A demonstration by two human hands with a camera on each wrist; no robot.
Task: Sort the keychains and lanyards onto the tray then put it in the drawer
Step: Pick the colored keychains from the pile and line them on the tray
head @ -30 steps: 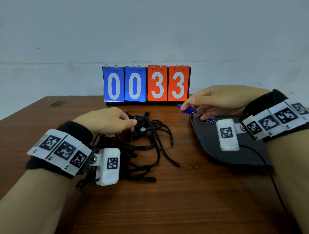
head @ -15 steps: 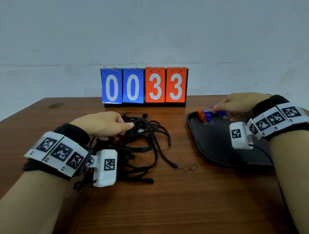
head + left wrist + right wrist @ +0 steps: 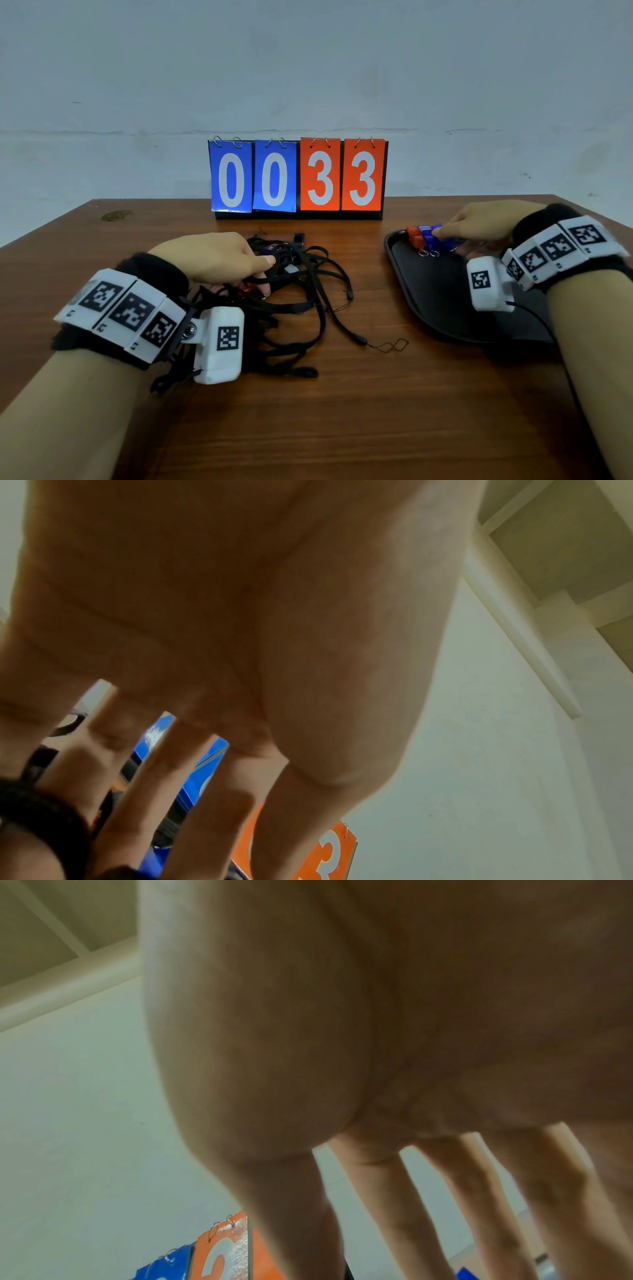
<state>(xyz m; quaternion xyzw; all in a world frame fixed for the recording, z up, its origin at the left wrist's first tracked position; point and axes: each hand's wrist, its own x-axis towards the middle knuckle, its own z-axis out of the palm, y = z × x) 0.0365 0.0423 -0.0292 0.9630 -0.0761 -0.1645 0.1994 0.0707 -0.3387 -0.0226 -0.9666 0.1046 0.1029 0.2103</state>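
Observation:
A tangle of black lanyards (image 3: 308, 301) lies on the table left of centre, with a red keychain (image 3: 247, 289) partly hidden in it. My left hand (image 3: 267, 275) reaches into the tangle, with straps between its thumb and curled fingers. A black tray (image 3: 428, 308) sits to the right. At its far end an orange keychain (image 3: 413, 236) and blue keychains (image 3: 428, 238) lie side by side. My right hand (image 3: 442, 234) is low over them, fingertips pinching a blue keychain (image 3: 450, 245) set against that row. In the left wrist view a black strap crosses my fingers (image 3: 192, 791).
A flip scoreboard (image 3: 298, 178) reading 0033 stands at the back of the wooden table (image 3: 342, 411). A thin lanyard cord loop (image 3: 390, 346) trails toward the tray. A cable runs from my right wrist camera (image 3: 486, 287) over the tray.
My right hand carried the blue keychain from the tray's near-left corner to its far end and lowered it beside the others. The left hand stayed in the lanyard tangle.

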